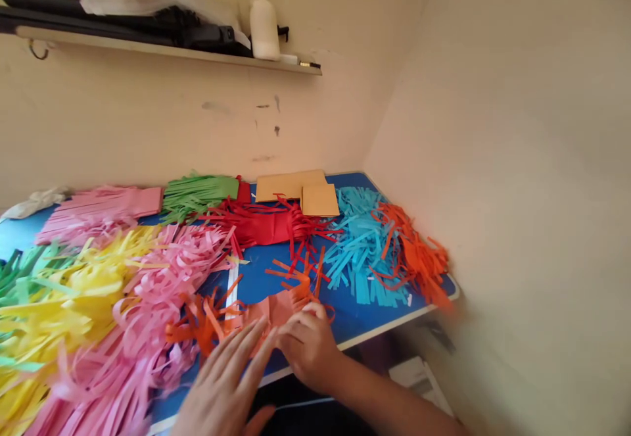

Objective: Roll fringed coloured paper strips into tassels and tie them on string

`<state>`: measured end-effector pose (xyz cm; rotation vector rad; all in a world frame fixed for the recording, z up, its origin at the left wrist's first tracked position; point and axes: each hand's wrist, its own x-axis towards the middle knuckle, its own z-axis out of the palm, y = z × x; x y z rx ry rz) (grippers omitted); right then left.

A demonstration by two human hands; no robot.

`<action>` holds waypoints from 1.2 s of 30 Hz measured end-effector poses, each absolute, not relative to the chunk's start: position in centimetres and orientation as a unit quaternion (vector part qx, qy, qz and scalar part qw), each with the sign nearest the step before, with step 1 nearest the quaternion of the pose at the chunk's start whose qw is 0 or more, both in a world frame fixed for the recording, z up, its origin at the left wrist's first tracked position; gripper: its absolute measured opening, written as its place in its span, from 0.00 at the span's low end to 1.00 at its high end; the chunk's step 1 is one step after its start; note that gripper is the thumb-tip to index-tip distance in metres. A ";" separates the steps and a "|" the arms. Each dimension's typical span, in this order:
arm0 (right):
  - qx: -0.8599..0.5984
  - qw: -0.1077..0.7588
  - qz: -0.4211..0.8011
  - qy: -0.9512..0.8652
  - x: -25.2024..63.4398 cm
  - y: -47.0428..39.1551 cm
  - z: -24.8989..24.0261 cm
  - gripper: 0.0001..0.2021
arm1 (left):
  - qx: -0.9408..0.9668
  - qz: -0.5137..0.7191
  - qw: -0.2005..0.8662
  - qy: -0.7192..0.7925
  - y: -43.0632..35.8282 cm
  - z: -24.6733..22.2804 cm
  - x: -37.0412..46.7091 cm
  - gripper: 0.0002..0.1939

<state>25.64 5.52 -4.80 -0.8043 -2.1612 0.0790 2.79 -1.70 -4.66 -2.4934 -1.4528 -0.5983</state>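
Observation:
An orange sheet of thin paper (271, 309) with strips cut at both ends lies near the front edge of the blue table (280, 258). My left hand (221, 387) is open, its fingers stretched out over the near edge of this orange fringed paper. At the paper's right part, my right hand (311, 350) is closed, fingers curled and pinching its near edge. The exact spot of the pinch is partly hidden by the fingers. Behind it rests red fringed paper (269, 225).
Heaps of pink (167, 278) and yellow fringed paper (83, 298) cover the left side. Blue fringes (362, 245) and orange fringes (419, 252) lie at right. Green fringed paper (207, 189) and tan cards (320, 199) sit at the back. A shelf (162, 49) holds a white bottle (265, 25).

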 end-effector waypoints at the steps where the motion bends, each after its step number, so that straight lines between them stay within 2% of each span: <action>1: -0.320 0.402 0.027 -0.858 25.7 5.5 -4.5 0.08 | -0.850 -0.192 0.115 -0.477 -0.3 -4.6 4.9 0.27; 4: -0.341 0.419 0.003 -0.842 26.4 4.4 -4.0 0.10 | -0.861 -0.181 0.117 -0.460 3.1 -5.5 8.1 0.25; 8: -0.311 0.473 0.016 -0.825 26.2 1.5 -4.8 0.07 | -0.839 -0.182 0.092 -0.504 3.7 -6.8 6.2 0.25; 10: -0.310 0.408 0.062 -0.856 24.7 1.1 -5.6 0.09 | -0.834 -0.198 0.114 -0.503 3.0 -6.4 5.0 0.23; 12: -0.355 0.298 0.093 -0.881 22.8 2.1 -6.4 0.15 | -0.840 -0.209 0.139 -0.481 2.4 -5.6 4.5 0.22; 14: -0.418 0.233 0.082 -0.874 21.4 4.4 -6.8 0.22 | -0.850 -0.217 0.152 -0.456 2.1 -5.0 4.6 0.21; 16: -0.467 0.225 0.046 -0.854 22.1 7.2 -6.9 0.24 | -0.854 -0.223 0.152 -0.446 2.3 -5.2 4.8 0.21; 19: -0.529 0.225 0.014 -0.818 27.9 10.1 -6.3 0.26 | -0.851 -0.231 0.141 -0.451 2.9 -6.9 5.5 0.22; 22: -0.578 0.213 -0.007 -0.788 36.6 10.3 -4.2 0.21 | -0.856 -0.236 0.125 -0.443 3.4 -8.8 6.7 0.23; 24: -0.638 0.236 -0.064 -0.730 40.2 9.2 -2.3 0.15 | -0.858 -0.227 0.123 -0.444 3.4 -9.4 7.8 0.24; 26: -0.658 0.317 -0.149 -0.667 40.3 7.3 -1.0 0.12 | -0.857 -0.212 0.126 -0.453 3.3 -9.3 8.9 0.25; 27: -0.621 0.361 -0.159 -0.677 39.1 6.2 -0.9 0.11 | -0.856 -0.204 0.128 -0.458 3.3 -9.1 9.3 0.25; 28: -0.546 0.387 -0.123 -0.733 37.3 5.1 -1.3 0.11 | -0.855 -0.197 0.131 -0.461 3.2 -8.8 9.7 0.24; 30: -0.404 0.342 -0.001 -0.848 33.2 3.4 -3.1 0.20 | -0.851 -0.186 0.135 -0.472 3.1 -8.3 10.1 0.22; 33: -0.399 0.326 0.087 -0.853 29.1 3.1 -6.2 0.14 | -0.850 -0.199 0.132 -0.470 2.9 -7.8 9.7 0.20; 36: -0.417 0.314 0.124 -0.844 29.3 5.0 -7.6 0.08 | -0.857 -0.255 0.103 -0.435 2.8 -7.4 8.3 0.17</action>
